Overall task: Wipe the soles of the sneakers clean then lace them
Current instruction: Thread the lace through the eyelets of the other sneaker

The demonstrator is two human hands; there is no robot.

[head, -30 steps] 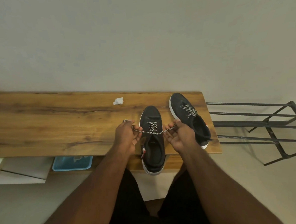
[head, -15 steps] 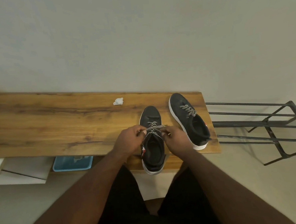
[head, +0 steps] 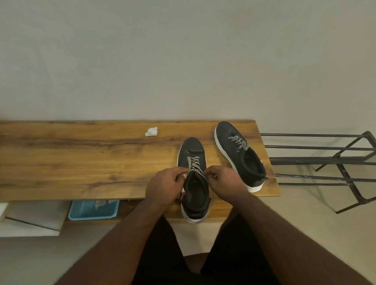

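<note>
Near sneaker [head: 194, 181] sits heel toward person for reach; left hand [head: 163, 185] and right hand [head: 223, 179] each pinch lace [head: 194, 164] at top eyelets. Second sneaker [head: 240, 155] laced, parked beside on worktop [head: 73, 162].

Both forearms are bare from the elbow down, with no sleeves, watch or bracelet showing on either wrist. The left hand [head: 163, 185], at about 9 o'clock of the right hand [head: 225, 180], shows rounded knuckles and short fingers. Black shorts [head: 159, 265] of plain dark fabric cover both thighs, at 6 o'clock of the hands.
</note>
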